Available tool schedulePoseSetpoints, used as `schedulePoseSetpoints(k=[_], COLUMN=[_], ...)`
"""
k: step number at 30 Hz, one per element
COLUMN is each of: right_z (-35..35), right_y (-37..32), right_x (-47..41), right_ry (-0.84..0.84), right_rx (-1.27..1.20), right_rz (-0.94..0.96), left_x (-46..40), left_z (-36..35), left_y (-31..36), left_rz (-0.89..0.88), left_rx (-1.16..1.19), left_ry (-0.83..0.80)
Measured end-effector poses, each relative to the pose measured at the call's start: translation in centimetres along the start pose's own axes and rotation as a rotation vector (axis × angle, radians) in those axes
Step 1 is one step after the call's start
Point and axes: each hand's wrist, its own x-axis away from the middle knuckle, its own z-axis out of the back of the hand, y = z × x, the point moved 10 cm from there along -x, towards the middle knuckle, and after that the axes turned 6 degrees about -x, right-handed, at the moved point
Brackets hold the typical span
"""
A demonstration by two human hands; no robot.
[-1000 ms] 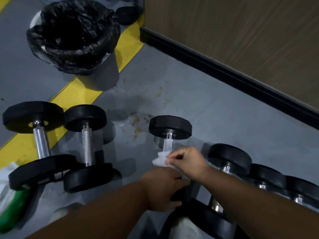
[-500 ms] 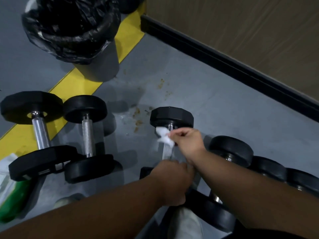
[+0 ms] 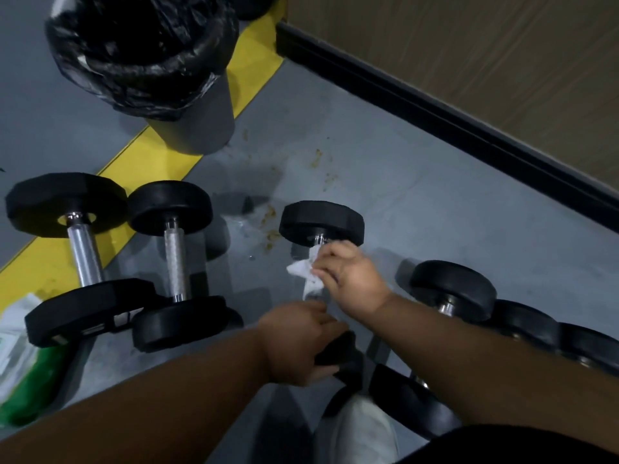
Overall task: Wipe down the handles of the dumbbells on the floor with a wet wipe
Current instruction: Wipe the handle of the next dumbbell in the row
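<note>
1. The round grey bin lined with a black plastic bag [image 3: 187, 105] stands at the upper left of the frame, on the yellow painted floor stripe [image 3: 140, 159].
2. Two black-ended dumbbells with bare metal handles [image 3: 87, 256] lie side by side at centre left.
3. The black dumbbell being wiped [image 3: 321, 222] lies at centre, the crumpled white wet wipe [image 3: 308, 272] on its handle.
4. More black dumbbells [image 3: 452, 289] crowd the lower right, before the dark skirting board [image 3: 469, 128].

One head-worn view looks steeply down and forward from close above the floor [image 3: 385, 195], both forearms reaching in from the bottom edge. The wall [image 3: 469, 61] crosses the upper right, a bin [image 3: 187, 122] upper left.
</note>
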Motion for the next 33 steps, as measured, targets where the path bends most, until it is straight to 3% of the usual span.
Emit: schedulePoseSetpoints(k=[6,11,14,17,22,26,29,33], right_z=[-2.9,-2.1,-2.9,-3.3,-3.0,-3.3,-2.8,-1.2], right_y=[-3.7,-1.5,-3.5,-2.8,-0.9,-1.9,-1.4,-0.5], right_x=[0.8,-2.5,2.3,2.8,0.1,4.1,2.3,0.2], right_ry=[-0.238,-0.163,-0.310,-0.362,-0.250,-0.355,-0.355,-0.197], right_rx=[0.018,0.111,0.011,0.085,0.204,0.069,0.115,0.202], right_rz=[0.340,0.285,0.433,0.504,0.368,0.442,0.527,0.440], left_x=[3.4,2.1,1.6,1.8,0.9,-1.2,-1.6,0.0], left_z=[0.5,0.0,-0.7,-0.4,0.1,0.0,-0.2,-1.2], left_y=[-3.2,-1.9,-1.6,-1.9,-1.6,-0.1,0.0,-0.6], left_rz=[0.056,0.017,0.035,0.038,0.088,0.215,0.254,0.180], left_rx=[0.082,0.055,0.015,0.026,-0.068,-0.214,-0.263,-0.212], left_ry=[0.041,0.010,-0.037,-0.057,-0.233,-0.367,-0.353,-0.263])
